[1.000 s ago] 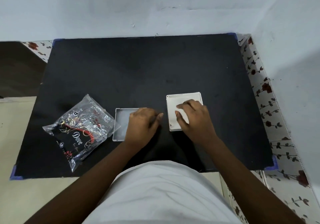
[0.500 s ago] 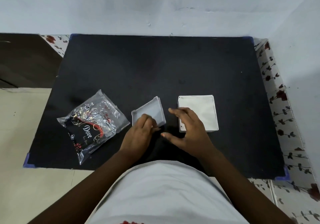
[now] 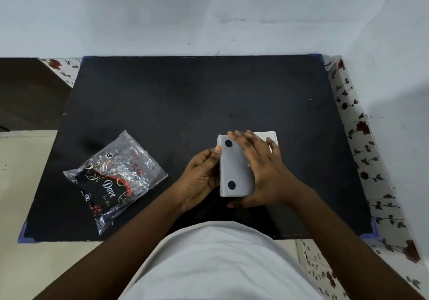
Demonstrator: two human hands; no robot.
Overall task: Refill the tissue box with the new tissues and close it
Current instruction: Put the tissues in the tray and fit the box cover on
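Observation:
A grey box cover (image 3: 233, 167), turned so two black round pads face up, sits tilted over the white tissue box part (image 3: 267, 135), of which only a far strip shows. My left hand (image 3: 199, 176) pinches the cover's left edge. My right hand (image 3: 264, 172) lies across its right side, fingers spread on top and thumb at the near edge. The new tissues, a clear plastic packet (image 3: 116, 179) with black and red "Dove" print, lie to the left on the black mat (image 3: 185, 105), apart from both hands.
The mat covers a table with a flowered cloth (image 3: 362, 151) showing along the right edge. A white wall (image 3: 209, 16) runs close behind and on the right. At the far left is a dark surface (image 3: 27, 91) and pale floor.
My left hand lifted the grey cover from the mat, flipped it over and carried it right onto the white box part. My right hand moved onto the cover.

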